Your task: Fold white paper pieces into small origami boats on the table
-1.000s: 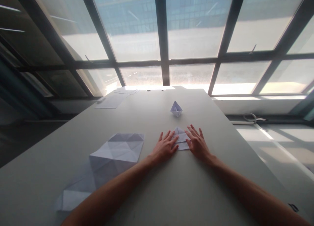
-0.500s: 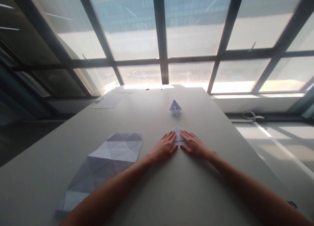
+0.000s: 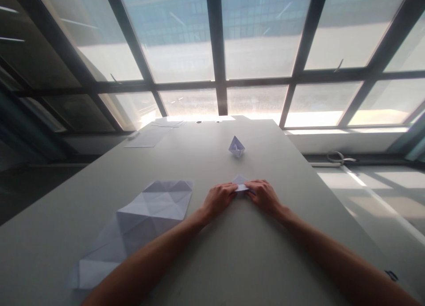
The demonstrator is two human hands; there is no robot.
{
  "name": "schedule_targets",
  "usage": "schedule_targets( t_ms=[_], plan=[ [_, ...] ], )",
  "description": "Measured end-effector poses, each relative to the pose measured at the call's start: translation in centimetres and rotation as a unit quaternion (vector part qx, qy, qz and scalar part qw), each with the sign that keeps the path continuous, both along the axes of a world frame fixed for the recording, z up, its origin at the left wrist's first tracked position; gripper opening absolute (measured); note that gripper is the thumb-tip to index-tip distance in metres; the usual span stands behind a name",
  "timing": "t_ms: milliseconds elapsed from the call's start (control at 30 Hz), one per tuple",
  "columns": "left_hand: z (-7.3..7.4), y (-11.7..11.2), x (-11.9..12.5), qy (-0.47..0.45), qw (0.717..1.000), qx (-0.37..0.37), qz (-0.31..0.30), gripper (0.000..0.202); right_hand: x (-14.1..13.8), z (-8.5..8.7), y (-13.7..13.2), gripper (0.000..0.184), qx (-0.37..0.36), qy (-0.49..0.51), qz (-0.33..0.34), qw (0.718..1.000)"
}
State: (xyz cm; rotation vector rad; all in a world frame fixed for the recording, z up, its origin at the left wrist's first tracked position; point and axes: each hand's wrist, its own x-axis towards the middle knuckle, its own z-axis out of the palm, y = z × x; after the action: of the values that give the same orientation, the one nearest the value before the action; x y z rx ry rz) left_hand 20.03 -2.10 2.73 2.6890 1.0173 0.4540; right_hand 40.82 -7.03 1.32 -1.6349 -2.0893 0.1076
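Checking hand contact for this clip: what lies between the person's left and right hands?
A small folded paper lies between the left hand and the right hand, held by both; the head view shows this.

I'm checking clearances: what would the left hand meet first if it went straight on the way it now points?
The left hand would first meet the folded paper at its fingertips, then probably the right hand opposite, though depth is hard to judge.
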Motion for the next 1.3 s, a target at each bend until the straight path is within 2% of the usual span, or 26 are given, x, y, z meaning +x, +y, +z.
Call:
schedule_targets(
  t_ms=[100,200,300,367,533,600,700,800,933,1100,1233,1300],
  plan=[
    [0.4,-0.2,-0.2,0.007,0.999,0.020,0.031,0.032,0.4,0.1,0.0,0.025,0.023,-0.005,0.002,1.000],
    [0.5,-0.2,-0.4,-0.019,0.997,0.062,0.052,0.035,0.9,0.1,0.0,0.033,0.062,0.011,-0.029,0.998],
    [0.4,0.0,-0.3,-0.037,0.992,0.108,0.045,0.042,1.2,0.0,0.1,0.042,0.085,-0.008,-0.038,0.996],
    [0.1,0.1,-0.3,-0.008,0.991,0.127,0.039,0.046,1.1,-0.2,0.2,0.048,0.065,-0.044,-0.026,0.997],
    [-1.5,0.2,-0.2,0.093,0.989,0.103,0.053,0.050,0.6,-0.7,0.2,0.056,-0.010,-0.114,-0.004,0.993],
    [-2.0,0.2,0.0,0.101,0.989,0.096,0.047,0.054,0.1,-0.9,-0.1,0.056,-0.009,-0.131,-0.004,0.991],
    [-2.4,0.2,0.3,0.105,0.992,0.066,0.000,0.059,-1.2,-1.3,-0.7,0.054,-0.015,-0.132,-0.016,0.991],
    [-2.5,0.2,0.5,0.107,0.993,0.041,-0.039,0.060,-2.3,-1.7,-1.0,0.057,-0.041,-0.107,0.015,0.993],
    [-2.7,0.4,0.5,0.110,0.993,0.038,-0.038,0.062,-2.6,-1.8,-0.9,0.061,-0.066,-0.091,0.047,0.993],
    [-3.1,0.3,0.3,0.122,0.992,0.039,-0.008,0.064,-1.6,-2.4,-1.0,0.064,-0.081,-0.091,-0.025,0.992],
    [-3.4,0.2,0.2,0.138,0.989,0.036,0.046,0.067,-0.8,-3.2,-1.3,0.066,-0.088,-0.079,-0.118,0.986],
    [-3.6,0.2,0.2,0.140,0.986,0.035,0.082,0.069,-0.6,-3.5,-1.3,0.067,-0.087,-0.074,-0.144,0.983]
  ],
)
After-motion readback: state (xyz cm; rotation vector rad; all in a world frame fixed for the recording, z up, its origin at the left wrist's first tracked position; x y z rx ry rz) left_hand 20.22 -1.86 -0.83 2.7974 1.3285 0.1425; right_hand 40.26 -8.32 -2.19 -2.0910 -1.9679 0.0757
